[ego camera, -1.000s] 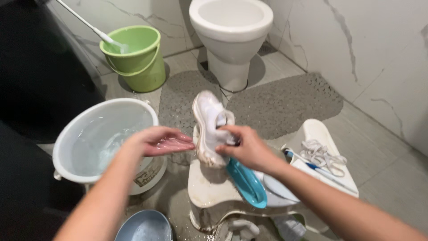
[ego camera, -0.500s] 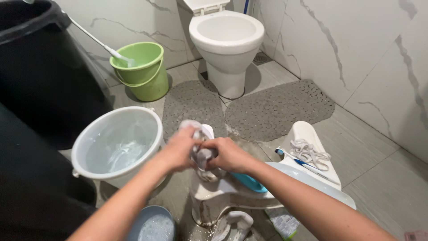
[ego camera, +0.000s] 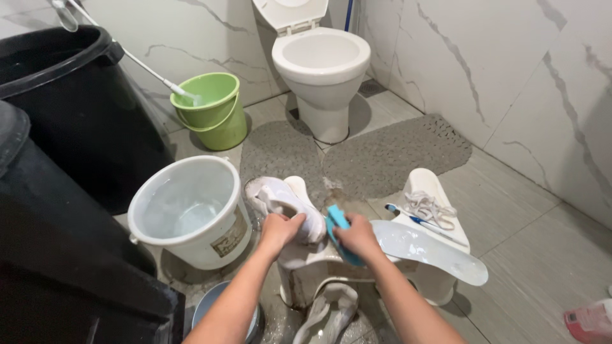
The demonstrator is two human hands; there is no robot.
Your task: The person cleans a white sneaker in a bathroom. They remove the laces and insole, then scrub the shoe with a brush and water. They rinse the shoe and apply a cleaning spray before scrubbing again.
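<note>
- White shoe (ego camera: 284, 202) is shown lying on its side on a white stool (ego camera: 299, 261), at the centre of the view; one second earlier it was held upright in the air, so it has been lowered onto the stool and is judged ready for scrubbing.
- Left hand (ego camera: 278, 230) is seen at 6 o'clock of the shoe, its fingers curled and pressed onto the heel end; a second ago this hand was flat, apart from the shoe.
- Right hand (ego camera: 357, 237) is closed around a blue brush (ego camera: 338, 224), which is held just beside the shoe at its 3 o'clock; whether the bristles touch the shoe cannot be told.
- White bucket (ego camera: 189, 213) with water is placed at 9 o'clock of the shoe; a rectangular tan label with dark print is borne on its side wall, facing the stool.
- Green bucket (ego camera: 213, 109) with a white-handled brush is found at 11 o'clock, and a toilet (ego camera: 320, 64) at 12 o'clock, behind two grey mats (ego camera: 395, 153).
- Laces (ego camera: 428, 205) and a toothbrush (ego camera: 417, 220) are laid on a second stool at 3 o'clock.
- A second shoe (ego camera: 331, 312) lies on the floor at 6 o'clock.
- A pink package (ego camera: 590, 322) is cut off at the frame's lower right corner; its label is too blurred to describe.
</note>
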